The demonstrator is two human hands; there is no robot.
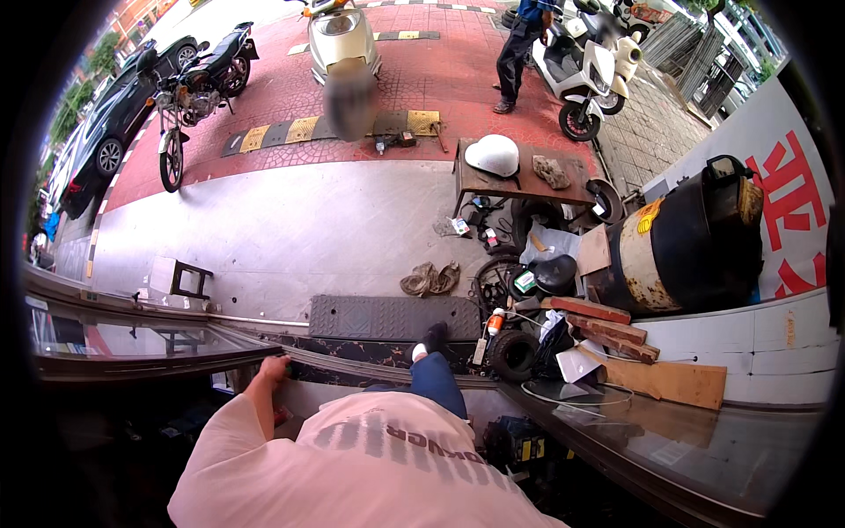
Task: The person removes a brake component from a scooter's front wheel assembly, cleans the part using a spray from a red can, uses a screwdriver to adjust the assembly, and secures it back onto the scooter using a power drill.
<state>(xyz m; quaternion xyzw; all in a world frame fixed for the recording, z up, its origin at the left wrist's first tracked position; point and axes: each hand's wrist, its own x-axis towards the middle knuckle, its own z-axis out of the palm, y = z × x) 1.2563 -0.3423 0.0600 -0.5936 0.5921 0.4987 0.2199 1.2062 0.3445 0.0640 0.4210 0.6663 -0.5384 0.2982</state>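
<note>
My left hand (275,368) reaches forward and closes on the end of a glass-topped counter (132,339) at the doorway's left side. My right hand is out of sight. My pale pink T-shirt (370,466) fills the lower middle. My leg in blue jeans (437,378) stretches ahead, its dark shoe (433,337) touching the near edge of a black rubber ramp (393,317).
Small tyres (513,354), wood planks (607,327) and a black drum (695,246) crowd the right. A wooden table (519,185) carries a white helmet (493,156). Rags (431,279) lie on the pavement. A motorcycle (198,88), scooters (343,40) and a standing person (519,53) are farther out.
</note>
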